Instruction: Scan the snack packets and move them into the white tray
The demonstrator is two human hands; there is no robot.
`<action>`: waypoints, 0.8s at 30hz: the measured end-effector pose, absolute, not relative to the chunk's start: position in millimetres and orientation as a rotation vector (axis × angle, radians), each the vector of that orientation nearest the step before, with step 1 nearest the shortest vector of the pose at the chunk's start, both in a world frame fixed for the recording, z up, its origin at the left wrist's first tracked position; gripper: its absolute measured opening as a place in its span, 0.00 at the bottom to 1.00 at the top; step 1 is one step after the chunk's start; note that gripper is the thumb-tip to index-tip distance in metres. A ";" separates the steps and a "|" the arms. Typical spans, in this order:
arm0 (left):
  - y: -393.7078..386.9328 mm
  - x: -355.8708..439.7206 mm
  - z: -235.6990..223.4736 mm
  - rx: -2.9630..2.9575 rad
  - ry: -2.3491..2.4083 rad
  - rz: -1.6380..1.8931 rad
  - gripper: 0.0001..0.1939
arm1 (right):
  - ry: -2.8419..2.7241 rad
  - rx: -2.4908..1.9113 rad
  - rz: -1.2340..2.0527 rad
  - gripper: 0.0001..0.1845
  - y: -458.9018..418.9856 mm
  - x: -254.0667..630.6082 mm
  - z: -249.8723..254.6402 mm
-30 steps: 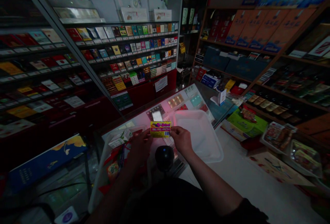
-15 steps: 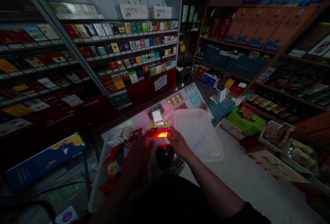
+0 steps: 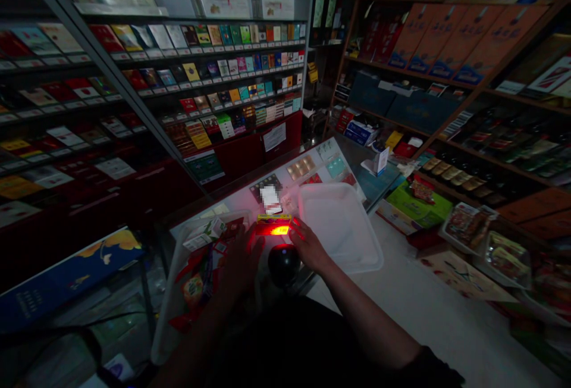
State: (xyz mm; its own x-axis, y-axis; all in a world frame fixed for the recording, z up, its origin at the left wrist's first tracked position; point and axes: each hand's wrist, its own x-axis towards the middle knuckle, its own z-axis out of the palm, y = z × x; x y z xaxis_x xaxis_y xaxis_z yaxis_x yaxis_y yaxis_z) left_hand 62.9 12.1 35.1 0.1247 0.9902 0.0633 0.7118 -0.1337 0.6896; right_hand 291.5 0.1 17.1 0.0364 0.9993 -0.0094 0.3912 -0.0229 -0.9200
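Note:
A small yellow box (image 3: 273, 219) is held on its edge between my two hands, its near side glowing bright red. My right hand (image 3: 307, 246) grips the right end with its fingertips. At the left end is my left hand (image 3: 241, 260), dark and partly in shadow, with its fingers closed against the box. Just on my side of the box stands a black, round-headed scanner (image 3: 284, 262), and red light falls on the box and fingertips. A white plastic bin (image 3: 161, 331) with packaged goods lies under my left arm. To the right sits another white bin (image 3: 341, 227).
A pixelated white item (image 3: 270, 199) lies beyond the box on the glass counter (image 3: 352, 165). Shelves of small packs (image 3: 223, 69) line the back. A blue flat box (image 3: 71, 275) is at the left. Packaged food trays (image 3: 468, 224) stand at the right.
The view has shifted slightly. Both hands keep the yellow box in front of the scanner, and the red glow on its near side looks a little brighter and wider.

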 end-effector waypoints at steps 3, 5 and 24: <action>15.2 68.2 38.6 1.900 1.648 0.726 0.30 | -1.472 -1.517 0.942 0.34 -1.2 292.3 22.4; 18.9 72.6 39.5 1.924 1.645 0.771 0.28 | -1.441 -1.530 0.917 0.35 -2.1 294.2 25.9; 87.4 204.9 49.6 2.265 1.404 0.533 0.20 | -1.111 -1.798 0.737 0.46 21.1 394.9 46.3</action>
